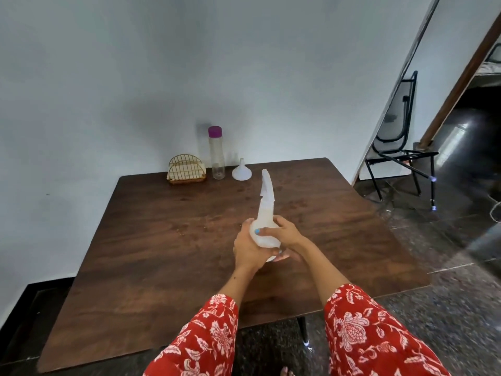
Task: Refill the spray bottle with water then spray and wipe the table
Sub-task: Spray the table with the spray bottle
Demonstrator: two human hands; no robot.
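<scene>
A person stood at a dark wooden table (151, 240), looking down at both arms in red floral sleeves (360, 329). The left hand (245, 246) and right hand (284, 232) wrapped around the round base of a white spray bottle (265, 213), held above the table with its nozzle pointing away. Along the far edge, against a pale wall, stood a gold wire napkin holder (186, 169), a clear bottle with a purple cap (217, 153) and a white funnel (241, 170) resting mouth-down. A black chair (398, 147) stood to the right.
</scene>
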